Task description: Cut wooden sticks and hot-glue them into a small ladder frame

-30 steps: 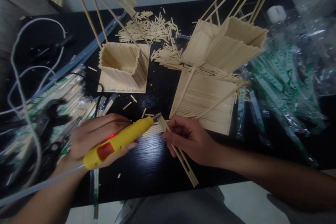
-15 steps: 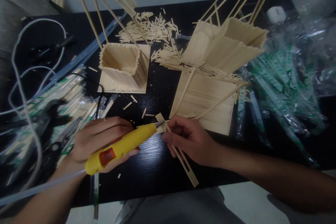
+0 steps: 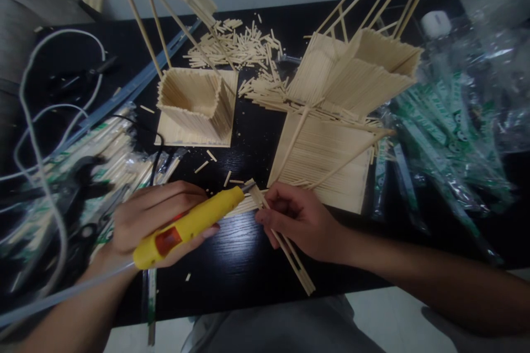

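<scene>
My left hand (image 3: 159, 220) is wrapped round a yellow hot glue gun (image 3: 194, 226) with a clear glue stick (image 3: 83, 287) running out of its back. The gun's metal nozzle touches or nearly touches the upper end of a narrow piece of joined wooden sticks (image 3: 292, 253). That piece is pinched in my right hand (image 3: 304, 220), slanting down toward the table's front edge, with a gap between its long sticks. Just behind the nozzle, more thin sticks (image 3: 242, 207) lie on the table.
A square stick box on a base (image 3: 192, 105) stands left of centre; a larger stick structure (image 3: 368, 66) stands right. Cut stick pieces (image 3: 240, 44) are heaped behind. Wrapped chopsticks and pliers (image 3: 80, 171) lie left, with a white cable (image 3: 25, 105). Green-printed wrappers (image 3: 447, 132) cover the right.
The glue gun has shifted slightly left, its nozzle sliding toward the upper end of the stick piece. My right hand and its grip stay nearly still.
</scene>
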`<state>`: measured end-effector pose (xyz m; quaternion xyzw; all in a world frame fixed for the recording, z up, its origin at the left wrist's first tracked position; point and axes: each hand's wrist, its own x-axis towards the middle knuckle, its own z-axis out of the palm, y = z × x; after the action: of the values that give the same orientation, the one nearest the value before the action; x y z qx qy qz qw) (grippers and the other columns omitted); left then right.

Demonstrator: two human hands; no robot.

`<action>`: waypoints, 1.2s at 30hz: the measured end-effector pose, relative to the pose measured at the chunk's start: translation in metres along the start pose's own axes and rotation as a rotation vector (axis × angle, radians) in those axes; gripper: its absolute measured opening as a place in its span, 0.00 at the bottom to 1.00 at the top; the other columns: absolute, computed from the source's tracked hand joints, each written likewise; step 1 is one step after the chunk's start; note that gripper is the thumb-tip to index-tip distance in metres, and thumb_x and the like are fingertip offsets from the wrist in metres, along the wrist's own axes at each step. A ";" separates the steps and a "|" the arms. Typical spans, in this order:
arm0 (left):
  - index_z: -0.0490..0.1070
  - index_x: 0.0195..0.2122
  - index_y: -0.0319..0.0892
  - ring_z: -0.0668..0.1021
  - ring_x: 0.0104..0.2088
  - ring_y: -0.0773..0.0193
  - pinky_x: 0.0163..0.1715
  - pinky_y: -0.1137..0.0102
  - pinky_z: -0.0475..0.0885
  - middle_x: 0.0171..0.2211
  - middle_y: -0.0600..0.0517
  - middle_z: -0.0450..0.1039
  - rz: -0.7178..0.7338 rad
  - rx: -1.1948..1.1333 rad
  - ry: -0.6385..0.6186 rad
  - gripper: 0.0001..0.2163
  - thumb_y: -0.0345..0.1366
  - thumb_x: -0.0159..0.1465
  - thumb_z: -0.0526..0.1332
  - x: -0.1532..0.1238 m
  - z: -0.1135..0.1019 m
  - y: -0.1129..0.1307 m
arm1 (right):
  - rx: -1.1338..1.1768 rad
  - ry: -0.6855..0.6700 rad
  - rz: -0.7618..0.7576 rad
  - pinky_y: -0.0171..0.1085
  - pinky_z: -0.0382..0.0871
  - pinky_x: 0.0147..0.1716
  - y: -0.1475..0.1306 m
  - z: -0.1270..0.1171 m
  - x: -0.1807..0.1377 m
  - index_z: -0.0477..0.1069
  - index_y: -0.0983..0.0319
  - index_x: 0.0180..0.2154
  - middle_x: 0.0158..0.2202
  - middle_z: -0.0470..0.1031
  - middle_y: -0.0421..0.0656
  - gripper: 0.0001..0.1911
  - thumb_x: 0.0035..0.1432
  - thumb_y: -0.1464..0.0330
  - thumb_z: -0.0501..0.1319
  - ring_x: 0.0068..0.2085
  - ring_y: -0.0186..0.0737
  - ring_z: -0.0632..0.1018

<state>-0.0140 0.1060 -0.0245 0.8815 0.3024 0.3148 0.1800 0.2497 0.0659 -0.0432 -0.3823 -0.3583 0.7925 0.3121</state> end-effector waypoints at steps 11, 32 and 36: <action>0.75 0.40 0.46 0.83 0.28 0.59 0.22 0.67 0.81 0.30 0.50 0.78 0.036 0.004 -0.028 0.06 0.40 0.66 0.67 -0.002 -0.003 -0.001 | -0.150 0.126 -0.104 0.27 0.60 0.18 0.007 0.002 -0.003 0.64 0.59 0.30 0.19 0.70 0.32 0.21 0.61 0.58 0.73 0.19 0.28 0.69; 0.75 0.41 0.46 0.85 0.30 0.60 0.23 0.68 0.81 0.33 0.49 0.80 -0.034 0.008 -0.020 0.08 0.44 0.70 0.64 0.001 -0.001 0.004 | -0.109 0.088 -0.109 0.27 0.59 0.18 0.005 0.002 -0.002 0.65 0.59 0.31 0.20 0.71 0.33 0.18 0.64 0.59 0.72 0.19 0.27 0.68; 0.75 0.43 0.47 0.85 0.31 0.60 0.24 0.68 0.82 0.34 0.49 0.81 0.009 -0.024 -0.054 0.10 0.46 0.69 0.66 0.000 0.002 0.003 | -0.075 0.062 -0.084 0.26 0.58 0.17 0.006 0.001 -0.002 0.65 0.59 0.32 0.19 0.71 0.32 0.18 0.65 0.59 0.70 0.18 0.27 0.67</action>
<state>-0.0112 0.1035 -0.0242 0.8888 0.2894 0.2955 0.1973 0.2486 0.0604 -0.0462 -0.4028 -0.3937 0.7525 0.3414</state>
